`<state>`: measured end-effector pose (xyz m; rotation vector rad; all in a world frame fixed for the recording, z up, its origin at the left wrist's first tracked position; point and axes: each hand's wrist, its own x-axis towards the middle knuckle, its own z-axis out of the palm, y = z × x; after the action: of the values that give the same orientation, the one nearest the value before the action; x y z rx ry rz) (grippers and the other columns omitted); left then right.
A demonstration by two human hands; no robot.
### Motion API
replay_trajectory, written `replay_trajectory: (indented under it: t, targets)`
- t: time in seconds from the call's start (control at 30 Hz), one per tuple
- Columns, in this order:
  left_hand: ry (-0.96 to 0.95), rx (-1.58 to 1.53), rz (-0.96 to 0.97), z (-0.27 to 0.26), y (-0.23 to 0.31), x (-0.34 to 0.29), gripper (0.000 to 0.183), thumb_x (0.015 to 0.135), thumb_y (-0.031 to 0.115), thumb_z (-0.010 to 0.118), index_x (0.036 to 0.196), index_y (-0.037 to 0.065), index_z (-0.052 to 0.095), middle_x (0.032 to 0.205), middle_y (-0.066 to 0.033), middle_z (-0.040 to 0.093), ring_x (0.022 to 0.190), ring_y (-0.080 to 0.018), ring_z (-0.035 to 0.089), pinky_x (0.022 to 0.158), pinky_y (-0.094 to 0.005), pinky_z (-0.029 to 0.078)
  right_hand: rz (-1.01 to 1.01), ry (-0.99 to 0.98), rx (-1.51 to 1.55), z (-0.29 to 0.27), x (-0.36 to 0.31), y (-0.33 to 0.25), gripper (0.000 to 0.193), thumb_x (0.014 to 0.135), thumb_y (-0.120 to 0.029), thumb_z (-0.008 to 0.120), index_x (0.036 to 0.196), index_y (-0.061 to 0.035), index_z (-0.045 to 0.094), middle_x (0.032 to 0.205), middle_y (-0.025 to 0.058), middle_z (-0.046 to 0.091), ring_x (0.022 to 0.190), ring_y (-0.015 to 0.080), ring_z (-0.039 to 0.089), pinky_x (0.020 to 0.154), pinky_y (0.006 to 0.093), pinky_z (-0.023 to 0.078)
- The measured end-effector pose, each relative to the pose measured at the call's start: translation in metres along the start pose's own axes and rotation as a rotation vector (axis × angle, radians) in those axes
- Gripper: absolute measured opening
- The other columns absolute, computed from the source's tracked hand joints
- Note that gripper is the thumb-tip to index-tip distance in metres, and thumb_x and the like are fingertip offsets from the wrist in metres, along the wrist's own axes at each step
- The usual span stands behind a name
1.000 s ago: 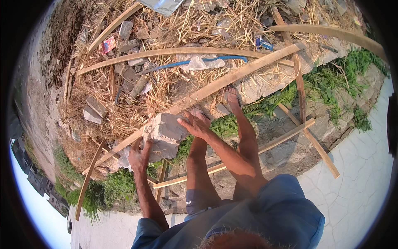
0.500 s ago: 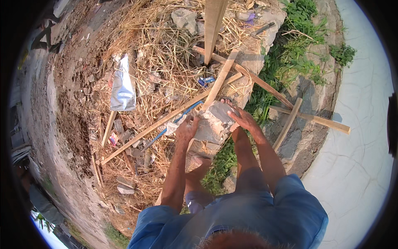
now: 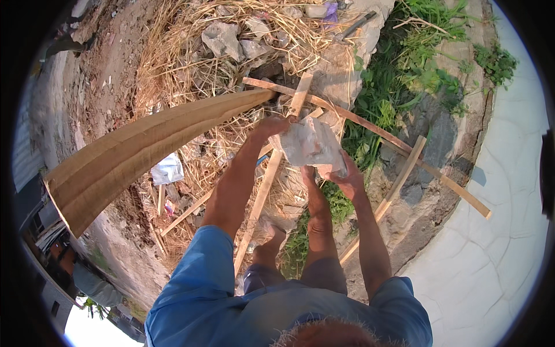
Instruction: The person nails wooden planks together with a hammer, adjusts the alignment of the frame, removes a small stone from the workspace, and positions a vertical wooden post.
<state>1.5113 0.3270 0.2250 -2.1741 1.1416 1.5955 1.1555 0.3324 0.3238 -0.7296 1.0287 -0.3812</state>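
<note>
A pale, rough chunk of concrete (image 3: 313, 143) is held up between my two hands, above the rubble and planks. My left hand (image 3: 273, 126) grips its upper left side, with the fingers partly hidden behind it. On the lower right, my right hand (image 3: 349, 178) is closed round its edge. Beneath the chunk runs a narrow wooden plank (image 3: 267, 188), slanting down past my left forearm. A thick upright wooden post (image 3: 156, 147) stands just beyond my left hand, its foot set in the straw and stones.
Crossed wooden strips (image 3: 347, 113) lie over a ledge, with another strip pair (image 3: 407, 168) at the right. Loose stones (image 3: 222, 40) and straw (image 3: 173, 75) cover the far ground. A silver packet (image 3: 167, 169) lies left. Green weeds (image 3: 376, 110) border a pale wall (image 3: 491, 231).
Both hands have lifted the concrete chunk off the rubble and raised it toward me. With my head's turn, the post now leans across the left of the view.
</note>
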Motion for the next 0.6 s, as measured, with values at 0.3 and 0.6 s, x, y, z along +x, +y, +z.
replay_trajectory:
  t: [0.3, 0.6]
  targets:
    - [0.058, -0.010, -0.084, -0.028, 0.026, 0.054, 0.066, 0.095, 0.073, 0.036, 0.141, 0.030, 0.059, 0.135, -0.0102, 0.065, 0.125, -0.0312, 0.058, 0.107, -0.0390, 0.043, 0.019, 0.063, -0.795, 0.012, 0.077, -0.089, 0.097, 0.070, -0.039, 0.091, 0.149, -0.0057, 0.045, 0.116, 0.0212, 0.064, 0.113, 0.0347, 0.065, 0.095, 0.0409, 0.053]
    - [0.202, -0.616, 0.052, -0.027, -0.062, -0.038, 0.087, 0.090, 0.072, 0.054, 0.142, 0.002, 0.054, 0.141, -0.0253, 0.056, 0.122, -0.0370, 0.060, 0.107, -0.0425, 0.047, 0.088, 0.042, -1.382, 0.047, 0.118, -0.178, 0.081, 0.068, -0.043, 0.081, 0.138, -0.0098, 0.059, 0.113, 0.0243, 0.066, 0.100, 0.0407, 0.068, 0.089, 0.0494, 0.054]
